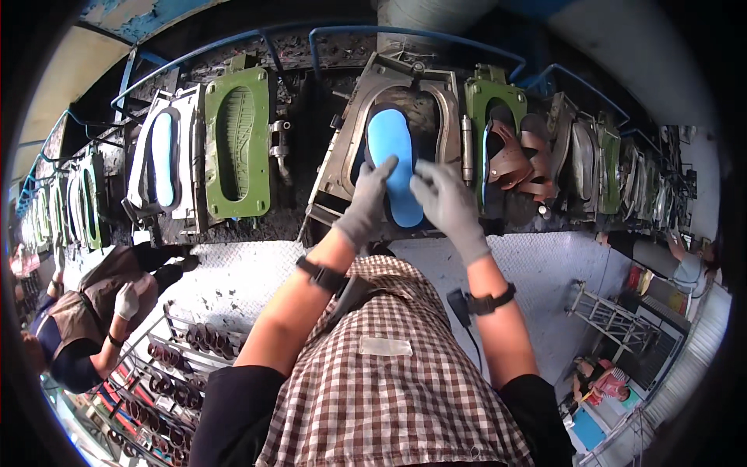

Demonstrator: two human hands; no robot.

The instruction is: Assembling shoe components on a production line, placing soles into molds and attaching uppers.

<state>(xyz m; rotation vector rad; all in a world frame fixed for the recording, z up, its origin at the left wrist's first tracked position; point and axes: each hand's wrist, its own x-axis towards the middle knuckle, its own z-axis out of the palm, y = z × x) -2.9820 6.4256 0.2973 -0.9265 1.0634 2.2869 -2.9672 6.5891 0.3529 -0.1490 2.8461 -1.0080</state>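
A bright blue insole-shaped sole piece (390,138) lies at a slant over the open metal shoe mold (359,117) in front of me. My left hand (368,201), in a grey glove, grips its left edge, thumb on top and fingers underneath. On the opposite edge my right hand (450,204), also gloved, has its fingers bent and closed in at the sole piece's rim; its fingertips are partly hidden. Dark material shows around the blue piece within the mold cavity.
Green mold halves (261,194) and a pale mold with a light blue sole (163,159) stand to the left. Brown sandals (510,159) rest on the right. Blue rails (420,31) run behind. A co-worker (93,319) stands at left beside a shoe rack (167,350).
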